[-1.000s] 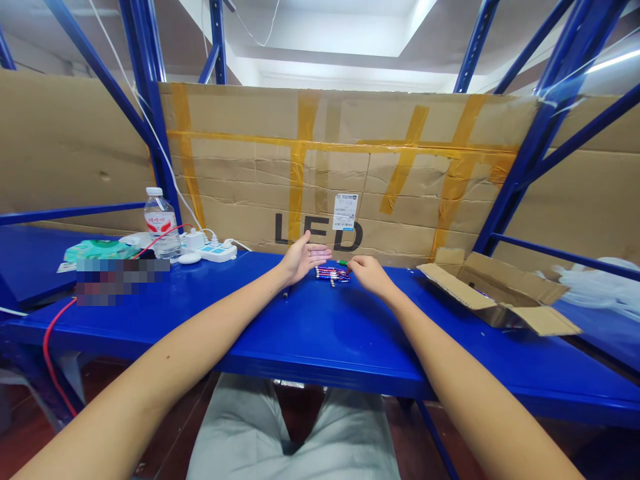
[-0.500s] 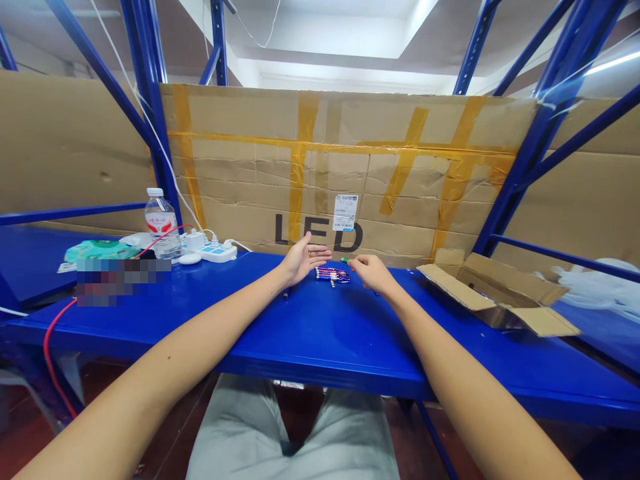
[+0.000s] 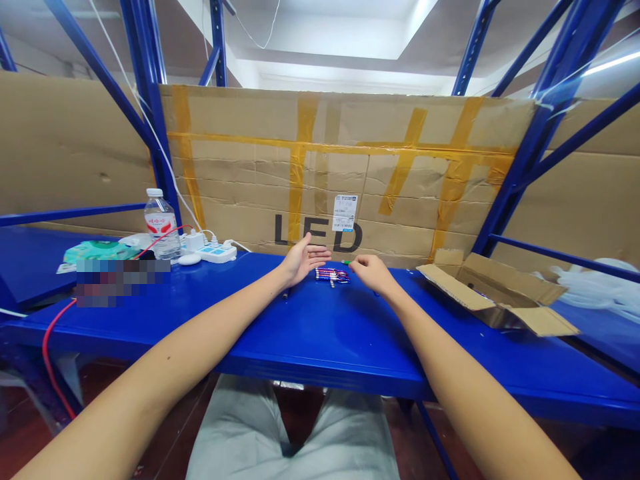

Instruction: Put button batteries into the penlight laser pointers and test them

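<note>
My left hand point(image 3: 304, 260) is open at the far side of the table, its thumb raised and its fingers stretched to the right. In front of its fingertips lies a row of shiny purple-red pen-like sticks point(image 3: 332, 275). My right hand point(image 3: 370, 271) is closed in a pinch just right of that row. A small green-tipped thing point(image 3: 346, 263) pokes out from its fingertips toward my left hand; the rest of it is hidden by the fingers. Beneath my left wrist a small dark stick point(image 3: 285, 294) shows in part.
An open cardboard box point(image 3: 500, 293) stands at the right of the blue table point(image 3: 320, 340). At the left are a water bottle point(image 3: 162, 225), a white power strip point(image 3: 217, 252), a teal packet point(image 3: 100, 251) and a red cable point(image 3: 49, 347). A tall cardboard sheet point(image 3: 240, 180) closes off the back.
The green-tipped thing at my right fingertips has shifted very slightly and turned a little. My left hand stays in place.
</note>
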Action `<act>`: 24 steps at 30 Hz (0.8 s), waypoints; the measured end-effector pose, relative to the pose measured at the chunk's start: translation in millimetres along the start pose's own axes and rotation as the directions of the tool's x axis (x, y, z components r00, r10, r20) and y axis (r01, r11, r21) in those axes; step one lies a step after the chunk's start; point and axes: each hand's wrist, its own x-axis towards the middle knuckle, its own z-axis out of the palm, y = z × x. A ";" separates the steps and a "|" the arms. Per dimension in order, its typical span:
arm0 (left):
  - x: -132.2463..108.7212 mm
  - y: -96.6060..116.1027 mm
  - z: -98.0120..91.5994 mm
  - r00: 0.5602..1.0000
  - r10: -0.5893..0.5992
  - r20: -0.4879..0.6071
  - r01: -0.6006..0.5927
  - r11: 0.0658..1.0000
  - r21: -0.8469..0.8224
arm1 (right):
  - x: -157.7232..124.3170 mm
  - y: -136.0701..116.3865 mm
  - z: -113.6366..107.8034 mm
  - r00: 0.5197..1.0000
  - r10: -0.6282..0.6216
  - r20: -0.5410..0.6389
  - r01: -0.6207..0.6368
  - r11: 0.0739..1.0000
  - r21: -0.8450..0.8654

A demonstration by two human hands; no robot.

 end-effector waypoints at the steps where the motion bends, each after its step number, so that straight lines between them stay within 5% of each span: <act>1: -0.1 0.0 0.2 1.000 -0.001 -0.004 0.001 1.000 0.003 | -0.3 -0.1 0.1 1.000 0.003 0.001 -0.003 1.000 -0.001; 24: -1.0 -0.6 1.1 1.000 -0.002 -0.014 0.001 1.000 -0.022 | -0.6 -1.0 0.9 1.000 -0.027 -0.008 0.027 1.000 0.005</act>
